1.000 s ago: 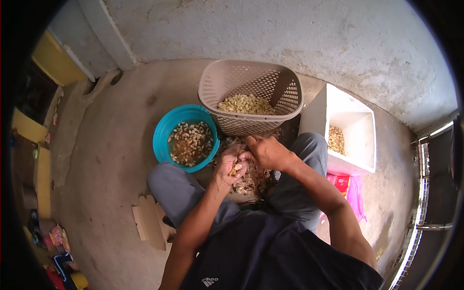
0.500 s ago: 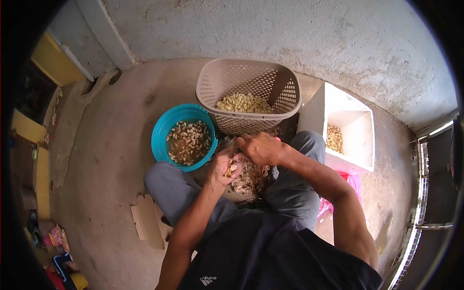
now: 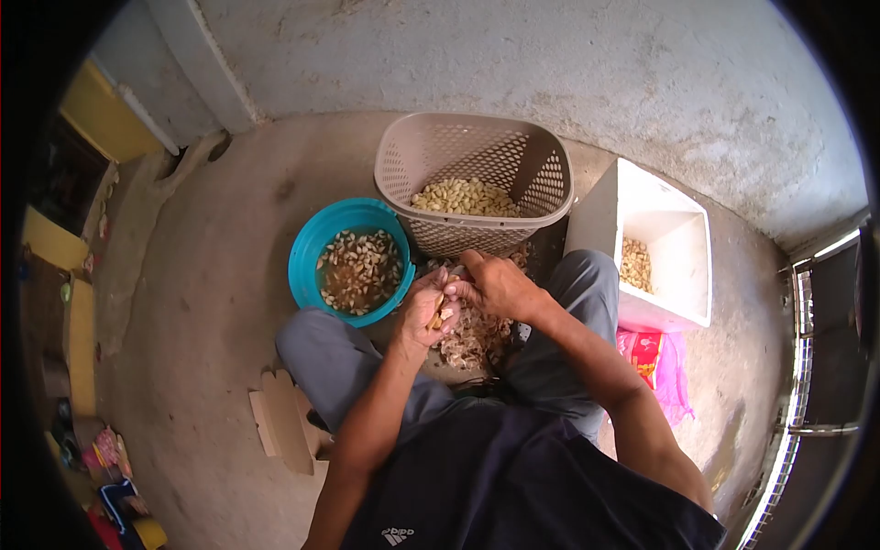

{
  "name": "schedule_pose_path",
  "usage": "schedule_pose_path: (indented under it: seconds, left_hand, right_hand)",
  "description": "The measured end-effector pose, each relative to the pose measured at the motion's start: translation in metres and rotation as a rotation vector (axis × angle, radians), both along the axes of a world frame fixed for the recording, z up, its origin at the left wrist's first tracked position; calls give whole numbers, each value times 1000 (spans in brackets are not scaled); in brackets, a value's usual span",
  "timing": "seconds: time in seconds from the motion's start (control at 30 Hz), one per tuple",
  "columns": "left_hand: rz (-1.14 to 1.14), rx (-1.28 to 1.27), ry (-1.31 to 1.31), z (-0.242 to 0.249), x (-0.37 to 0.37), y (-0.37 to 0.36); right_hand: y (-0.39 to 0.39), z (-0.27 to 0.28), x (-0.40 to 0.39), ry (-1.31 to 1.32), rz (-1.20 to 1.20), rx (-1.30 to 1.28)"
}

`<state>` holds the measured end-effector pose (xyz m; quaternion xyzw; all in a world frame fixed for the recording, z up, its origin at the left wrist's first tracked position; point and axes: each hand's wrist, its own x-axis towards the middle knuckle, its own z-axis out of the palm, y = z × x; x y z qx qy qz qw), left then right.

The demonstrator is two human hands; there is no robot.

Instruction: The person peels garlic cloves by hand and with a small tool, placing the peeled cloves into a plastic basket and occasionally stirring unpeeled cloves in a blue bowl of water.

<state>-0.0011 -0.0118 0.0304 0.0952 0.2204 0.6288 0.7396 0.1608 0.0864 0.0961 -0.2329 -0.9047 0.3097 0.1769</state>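
My left hand (image 3: pixel 423 310) is curled, palm up, around several garlic cloves (image 3: pixel 444 318) with brownish skin. My right hand (image 3: pixel 502 288) meets it at the fingertips, thumb and fingers pinched together. Whatever lies in that pinch is too small and hidden to name. Under both hands a heap of papery garlic skins (image 3: pixel 472 341) lies on the floor between my legs. A turquoise basin (image 3: pixel 301 266) to the left of my hands holds cloves in brownish water. Just beyond my hands stands a beige perforated basket (image 3: pixel 454 240) with pale peeled cloves (image 3: pixel 466 196) inside.
At the right a white foam box (image 3: pixel 683 243), tilted, contains more cloves (image 3: pixel 635 264). Beside my right knee lies a pink plastic bag (image 3: pixel 675 380) with a red packet (image 3: pixel 645 353). Folded cardboard (image 3: pixel 280 422) is on the floor at left. A wall (image 3: pixel 513 64) rises behind the basket.
My right hand has turned, and its thumb now presses near the left fingertips. The right forearm has shifted inward, showing more of the pink bag and red packet. The left hand stays nearly still.
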Motion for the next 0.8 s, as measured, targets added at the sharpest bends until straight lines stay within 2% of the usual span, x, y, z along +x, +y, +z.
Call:
schedule_pose_path:
  seconds: [0.23,0.57,0.8]
  left_hand:
    - [-2,-33,-4,3,1,1]
    - [-22,-7,-20,-7,3,2]
    - [-49,-78,-52,-9,2,-3]
  right_hand:
    - [0,4,2,-23,-26,-92]
    - [3,-5,7,-101,43,35]
    - [3,5,4,-168,142,94]
